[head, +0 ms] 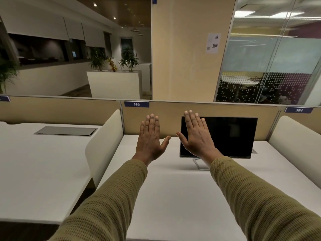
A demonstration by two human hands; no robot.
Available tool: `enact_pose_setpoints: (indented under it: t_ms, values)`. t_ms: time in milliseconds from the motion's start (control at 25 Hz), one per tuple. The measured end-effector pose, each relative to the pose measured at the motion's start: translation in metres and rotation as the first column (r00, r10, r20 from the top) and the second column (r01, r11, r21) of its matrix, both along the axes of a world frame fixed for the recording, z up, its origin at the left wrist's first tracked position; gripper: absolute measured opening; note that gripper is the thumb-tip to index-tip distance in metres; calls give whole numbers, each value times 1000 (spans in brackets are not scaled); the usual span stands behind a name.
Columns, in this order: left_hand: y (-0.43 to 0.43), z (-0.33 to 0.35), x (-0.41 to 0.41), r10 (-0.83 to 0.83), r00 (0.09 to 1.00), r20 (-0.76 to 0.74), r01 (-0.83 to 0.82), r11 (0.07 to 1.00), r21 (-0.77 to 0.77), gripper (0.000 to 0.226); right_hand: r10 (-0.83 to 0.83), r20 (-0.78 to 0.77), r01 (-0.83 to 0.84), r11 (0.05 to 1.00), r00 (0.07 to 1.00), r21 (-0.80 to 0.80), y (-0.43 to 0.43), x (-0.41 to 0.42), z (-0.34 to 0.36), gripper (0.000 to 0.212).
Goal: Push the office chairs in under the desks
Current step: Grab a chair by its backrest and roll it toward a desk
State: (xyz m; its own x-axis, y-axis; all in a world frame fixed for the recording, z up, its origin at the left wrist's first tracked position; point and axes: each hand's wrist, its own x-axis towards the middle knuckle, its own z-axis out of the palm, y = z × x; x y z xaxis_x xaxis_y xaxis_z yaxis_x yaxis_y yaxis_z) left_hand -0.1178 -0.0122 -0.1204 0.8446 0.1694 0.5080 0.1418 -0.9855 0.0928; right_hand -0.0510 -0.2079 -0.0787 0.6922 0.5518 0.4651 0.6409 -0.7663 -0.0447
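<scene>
Two hands raised flat over the near desk [170, 188], fingers spread, holding nothing: left hand [150, 141], right hand [197, 136]. Two white desks visible; second desk [34, 162] lay left. One dark monitor [231, 136] stood far right. Two labels: 383 [136, 104], 384 [298, 110]. Chairs out of view.

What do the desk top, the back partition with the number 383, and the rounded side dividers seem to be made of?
Desk top: probably white laminate, matte, with only a soft reflection. Back partition: seemingly tan fabric or laminate panel in a thin grey metal frame; its texture is too blurred to tell. Side dividers: cream, smooth, rounded corners, possibly moulded plastic or padded covering.
</scene>
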Motion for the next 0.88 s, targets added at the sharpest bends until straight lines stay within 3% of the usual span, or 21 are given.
enact_pose_setpoints:
  t_ms: [360,880]
  values:
    - [-53,-41,-32,63,996,-66,-66,997,-50,89,46,-112,-49,999,993,-24,-51,-34,-53,81]
    - [-121,-158,-116,163,942,-293,-211,967,-141,92,184,-357,-225,971,916,-76,-92,-77,-152,82]
